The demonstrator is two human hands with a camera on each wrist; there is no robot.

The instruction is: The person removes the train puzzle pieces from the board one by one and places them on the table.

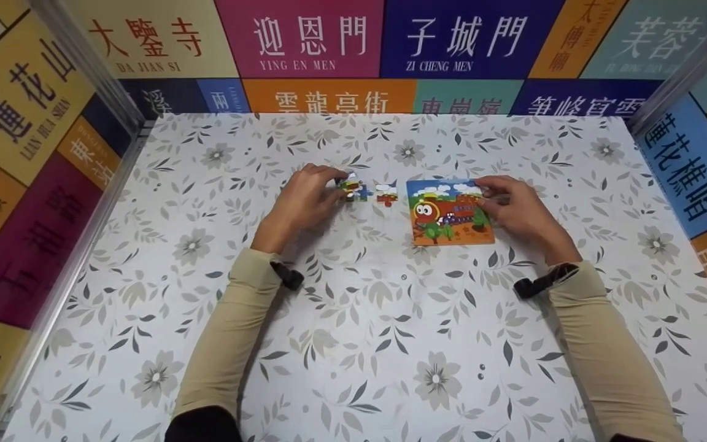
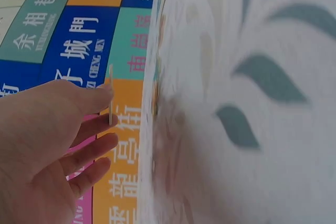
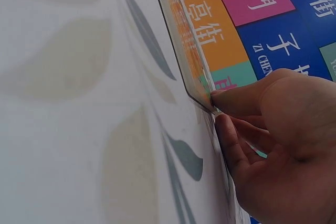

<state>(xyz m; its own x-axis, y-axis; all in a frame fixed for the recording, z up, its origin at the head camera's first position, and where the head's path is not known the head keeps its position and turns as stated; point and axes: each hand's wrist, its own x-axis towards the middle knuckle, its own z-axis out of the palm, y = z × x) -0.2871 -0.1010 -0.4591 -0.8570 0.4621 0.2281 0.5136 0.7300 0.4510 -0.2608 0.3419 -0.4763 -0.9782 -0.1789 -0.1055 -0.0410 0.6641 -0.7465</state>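
My left hand (image 1: 304, 199) pinches a thin jigsaw piece (image 2: 111, 98) between thumb and index finger; the left wrist view shows it edge-on. Close by its fingertips lies a blue and green jigsaw piece (image 1: 361, 192), partly overlapped by the held one in the head view. A small red and white jigsaw piece (image 1: 386, 194) sits between that spot and the square picture puzzle (image 1: 445, 218), which shows a red train with a cartoon face under a blue sky. At the puzzle's right edge, my right hand (image 1: 522, 209) grips the board between thumb and fingers (image 3: 231, 135).
Everything lies on a table (image 1: 353, 344) covered in a white floral-patterned cloth. Upright coloured panels (image 1: 316, 40) with printed characters border the far side, and similar panels stand at the left and right. Both forearms, in beige sleeves (image 1: 231, 331), reach in from the near edge.
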